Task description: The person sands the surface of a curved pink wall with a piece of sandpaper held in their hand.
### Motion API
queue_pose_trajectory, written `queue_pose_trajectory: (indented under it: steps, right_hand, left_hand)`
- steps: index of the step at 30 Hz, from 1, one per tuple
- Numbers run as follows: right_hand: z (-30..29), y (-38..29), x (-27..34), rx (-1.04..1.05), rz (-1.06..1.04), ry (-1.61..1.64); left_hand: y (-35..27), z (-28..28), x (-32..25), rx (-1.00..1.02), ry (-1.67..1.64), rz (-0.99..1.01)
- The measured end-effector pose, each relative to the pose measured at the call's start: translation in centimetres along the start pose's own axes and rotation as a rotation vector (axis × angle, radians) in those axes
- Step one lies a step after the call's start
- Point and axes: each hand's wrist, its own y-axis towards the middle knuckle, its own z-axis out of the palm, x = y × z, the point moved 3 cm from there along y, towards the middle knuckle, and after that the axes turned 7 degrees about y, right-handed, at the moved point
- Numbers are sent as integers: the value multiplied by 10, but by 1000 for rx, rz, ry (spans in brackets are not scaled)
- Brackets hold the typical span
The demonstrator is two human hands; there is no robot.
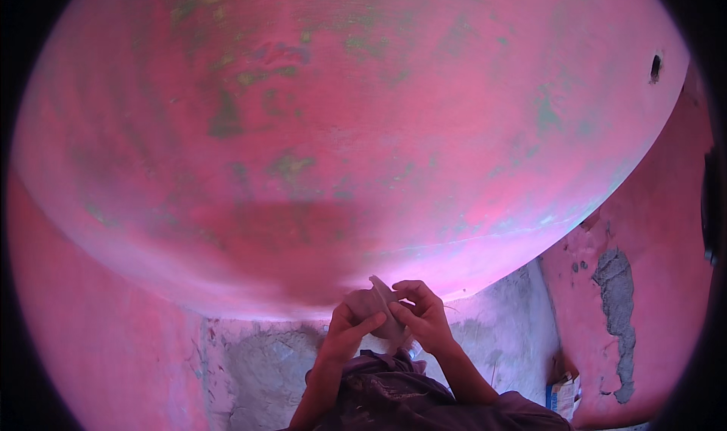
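Observation:
A thin, curled brownish-grey sheet (372,306), perhaps sandpaper, is between my hands, in front of my chest at the lower middle. My left hand (355,326) holds its left part, with the thumb across its face. The right edge is pinched by my right hand (420,314) between thumb and fingers. What lies behind the sheet is hidden. Before me spreads a large pink-painted wall (363,118) with green and yellowish patches.
A small dark hole (656,68) is at the wall's upper right. Rough grey cement patching (616,311) runs down the right-hand pink wall. An open printed bag or box (563,396) stands low at the right. A long dark object (710,206) is at the right rim.

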Motion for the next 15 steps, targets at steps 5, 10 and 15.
queue_pose_trajectory:
  steps: [5,10,15]
  right_hand:
    - [1,1,-1,45,-95,-91]
    - [-2,-1,-3,10,88,-90]
    - [5,4,0,54,-16,-256]
  left_hand:
    - [2,6,1,-27,68,-36]
    - [5,4,0,-123,177,-13]
    - [8,-3,0,-169,424,225]
